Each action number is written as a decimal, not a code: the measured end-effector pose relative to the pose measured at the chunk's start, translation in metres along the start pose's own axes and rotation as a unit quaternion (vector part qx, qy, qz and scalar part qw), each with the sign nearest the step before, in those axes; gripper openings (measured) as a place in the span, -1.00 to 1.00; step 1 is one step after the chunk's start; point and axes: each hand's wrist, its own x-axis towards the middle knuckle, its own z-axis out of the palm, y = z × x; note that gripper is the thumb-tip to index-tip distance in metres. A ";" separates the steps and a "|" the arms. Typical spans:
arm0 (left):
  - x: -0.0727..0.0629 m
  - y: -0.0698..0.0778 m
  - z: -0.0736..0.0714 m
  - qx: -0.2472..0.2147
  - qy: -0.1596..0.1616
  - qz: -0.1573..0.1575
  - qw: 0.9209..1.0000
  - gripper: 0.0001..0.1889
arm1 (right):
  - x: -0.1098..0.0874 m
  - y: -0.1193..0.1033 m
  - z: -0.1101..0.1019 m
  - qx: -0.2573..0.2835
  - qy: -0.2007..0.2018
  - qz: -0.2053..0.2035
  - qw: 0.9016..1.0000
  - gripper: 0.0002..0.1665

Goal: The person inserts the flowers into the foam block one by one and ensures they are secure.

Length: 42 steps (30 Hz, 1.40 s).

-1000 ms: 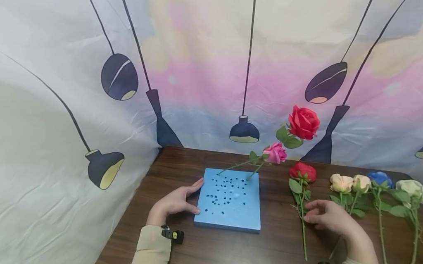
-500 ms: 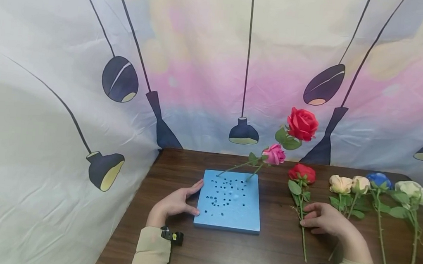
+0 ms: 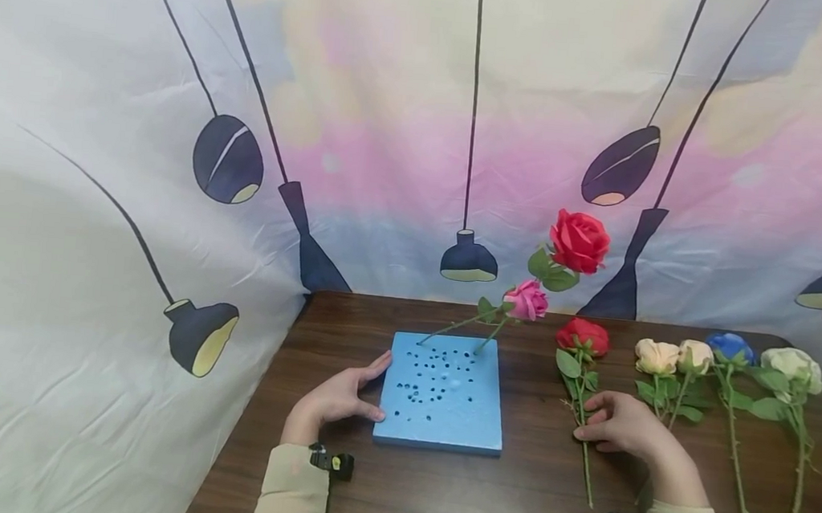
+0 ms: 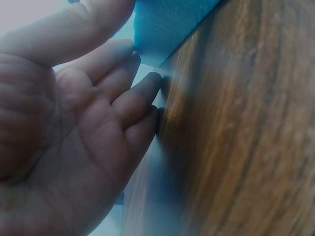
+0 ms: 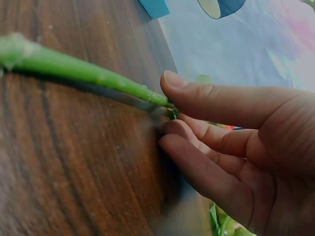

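A light blue foam block point(image 3: 473, 422) dotted with small holes lies on the table. My left hand point(image 3: 331, 395) touches its left side, thumb near the front corner and fingers farther back; in the left wrist view the fingers point(image 4: 140, 96) are loosely bent beside it. Two roses lean rightward out of the block's far edge, a pink rose point(image 3: 527, 299) and a tall red rose point(image 3: 580, 242). To the right lies another red rose point(image 3: 583, 336), whose stem my right hand point(image 3: 626, 425) pinches between thumb and fingers. The green stem point(image 5: 93, 73) shows large in the right wrist view.
Right of that hand lie two cream roses point(image 3: 657, 357), a blue rose point(image 3: 732, 346) and a white rose point(image 3: 793, 369), stems toward me. A printed cloth point(image 3: 389, 166) with drawn lamps hangs behind the brown wooden table point(image 3: 435, 500).
My right hand has moved slightly left onto the lying red rose's stem and closed its thumb and fingers on it. The left hand stays at the block. The head view has shifted slightly.
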 end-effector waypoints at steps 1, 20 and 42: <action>0.000 0.000 0.000 -0.001 0.000 0.000 1.000 0.10 | 0.001 0.000 0.001 -0.002 0.002 0.001 1.000 -0.40; 0.001 -0.006 0.002 -0.004 -0.005 0.009 1.000 0.11 | 0.001 0.000 0.001 0.019 0.001 0.010 1.000 -0.59; 0.002 -0.004 0.000 -0.004 -0.005 0.010 1.000 0.12 | 0.001 0.005 -0.008 0.077 -0.038 0.005 0.996 -0.31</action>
